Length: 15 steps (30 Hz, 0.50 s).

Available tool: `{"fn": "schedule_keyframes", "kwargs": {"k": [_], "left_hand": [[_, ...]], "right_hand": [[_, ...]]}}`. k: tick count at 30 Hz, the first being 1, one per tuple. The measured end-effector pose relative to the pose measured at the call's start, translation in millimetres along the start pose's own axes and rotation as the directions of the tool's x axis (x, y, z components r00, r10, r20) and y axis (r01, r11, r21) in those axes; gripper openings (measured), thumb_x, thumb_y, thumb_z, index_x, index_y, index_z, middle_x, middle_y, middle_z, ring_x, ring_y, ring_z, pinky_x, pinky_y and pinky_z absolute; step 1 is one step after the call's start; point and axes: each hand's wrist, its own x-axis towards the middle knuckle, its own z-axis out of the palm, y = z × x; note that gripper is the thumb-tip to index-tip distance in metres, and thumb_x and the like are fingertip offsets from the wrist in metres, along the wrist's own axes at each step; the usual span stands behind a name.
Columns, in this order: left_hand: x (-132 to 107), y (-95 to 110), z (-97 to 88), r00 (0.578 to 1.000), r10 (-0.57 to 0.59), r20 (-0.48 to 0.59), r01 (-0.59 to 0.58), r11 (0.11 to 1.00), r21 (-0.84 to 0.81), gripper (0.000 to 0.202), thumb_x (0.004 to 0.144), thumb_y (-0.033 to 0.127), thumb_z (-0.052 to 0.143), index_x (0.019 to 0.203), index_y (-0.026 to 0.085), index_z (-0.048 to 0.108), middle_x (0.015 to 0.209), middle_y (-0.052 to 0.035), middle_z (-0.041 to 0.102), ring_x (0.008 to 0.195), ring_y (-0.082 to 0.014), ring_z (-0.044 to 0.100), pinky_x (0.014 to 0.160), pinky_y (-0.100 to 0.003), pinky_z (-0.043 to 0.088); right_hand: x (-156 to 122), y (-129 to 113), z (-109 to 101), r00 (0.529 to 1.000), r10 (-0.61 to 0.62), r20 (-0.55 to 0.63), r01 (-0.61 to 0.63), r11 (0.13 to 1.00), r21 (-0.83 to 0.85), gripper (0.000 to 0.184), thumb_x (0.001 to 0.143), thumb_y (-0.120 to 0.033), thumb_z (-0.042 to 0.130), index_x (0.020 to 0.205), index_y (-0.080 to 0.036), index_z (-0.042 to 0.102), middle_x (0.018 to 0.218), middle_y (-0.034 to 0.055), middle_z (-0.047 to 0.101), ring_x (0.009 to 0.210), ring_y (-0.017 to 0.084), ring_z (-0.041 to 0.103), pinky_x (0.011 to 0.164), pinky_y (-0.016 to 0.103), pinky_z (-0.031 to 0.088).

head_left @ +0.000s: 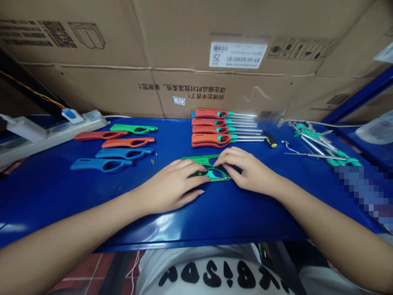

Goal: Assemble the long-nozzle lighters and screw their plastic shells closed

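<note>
On the blue table in front of me lies an opened green lighter housing, its empty-looking half (pixel 202 159) behind the half with a teal trigger (pixel 214 175) and a thin metal part in it. My left hand (pixel 176 184) presses over the handle end of the nearer half, fingers bent and closed on it. At the front end, my right hand (pixel 245 170) has its thumb and fingers pinched together; they cover the bit they touch. Beyond the hands, a stack of red and orange lighters (pixel 211 139) with metal tubes lies in a row.
Left are blue, red and green lighter housings (pixel 101 164) and a few small screws (pixel 153 161). A screwdriver (pixel 270 139) lies behind my right hand. Teal-and-metal lighter inserts (pixel 319 143) are piled at right. A power strip (pixel 58 133) and cardboard boxes (pixel 184 49) border the table (pixel 215 221).
</note>
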Motion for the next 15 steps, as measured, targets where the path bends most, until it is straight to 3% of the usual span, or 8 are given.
{"fn": "schedule_keyframes", "kwargs": {"k": [5, 10, 15], "left_hand": [[0.0, 1.0, -2.8, 1.0, -0.007, 0.013, 0.007, 1.0, 0.026, 0.033, 0.102, 0.029, 0.051, 0.132, 0.025, 0.063, 0.13, -0.0113, 0.062, 0.121, -0.029, 0.057, 0.101, -0.047, 0.047], [-0.8, 3.6, -3.9, 1.0, -0.011, 0.011, 0.01, 0.999, 0.033, 0.034, 0.101, 0.027, 0.053, 0.133, 0.025, 0.063, 0.128, -0.012, 0.063, 0.118, -0.0293, 0.058, 0.1, -0.047, 0.047], [0.0, 1.2, -8.0, 0.996, -0.015, -0.084, 0.015, 1.0, -0.01, 0.03, 0.102, 0.031, 0.053, 0.128, 0.023, 0.065, 0.129, -0.0104, 0.064, 0.118, -0.0267, 0.058, 0.1, -0.044, 0.046]], "right_hand": [[-2.7, 14.4, 2.7, 0.994, 0.105, 0.004, -0.103, 0.979, -0.179, 0.029, 0.091, -0.009, 0.054, 0.111, -0.021, 0.07, 0.119, 0.012, 0.062, 0.112, 0.028, 0.057, 0.098, 0.05, 0.048], [-2.7, 18.5, 4.4, 0.985, 0.173, -0.003, -0.172, 0.982, -0.079, 0.011, 0.09, -0.015, 0.061, 0.097, -0.022, 0.067, 0.114, 0.0095, 0.063, 0.109, 0.026, 0.06, 0.098, 0.047, 0.049], [0.8, 12.6, 1.4, 0.96, 0.212, -0.183, -0.214, 0.977, 0.013, 0.004, 0.092, -0.021, 0.061, 0.092, -0.021, 0.065, 0.093, 0.006, 0.069, 0.09, 0.022, 0.064, 0.084, 0.04, 0.052]]}}
